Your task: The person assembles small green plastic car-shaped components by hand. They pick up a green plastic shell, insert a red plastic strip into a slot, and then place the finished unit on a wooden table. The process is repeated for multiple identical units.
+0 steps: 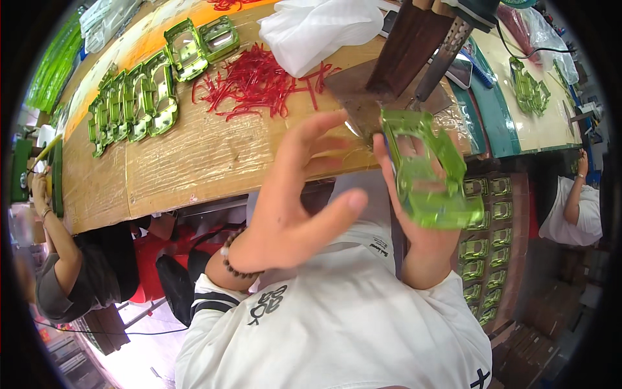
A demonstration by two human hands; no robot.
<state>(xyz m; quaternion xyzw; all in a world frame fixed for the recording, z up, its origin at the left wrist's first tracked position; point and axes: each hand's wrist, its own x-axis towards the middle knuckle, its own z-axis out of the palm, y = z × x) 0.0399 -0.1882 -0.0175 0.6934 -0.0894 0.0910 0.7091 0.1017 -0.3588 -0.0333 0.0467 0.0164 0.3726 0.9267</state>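
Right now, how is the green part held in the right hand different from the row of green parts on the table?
The held green part is a single piece; the row of green parts has several, set close together. The held one is raised in the right hand, while the row rests on the table. Both are shiny green, with openings.
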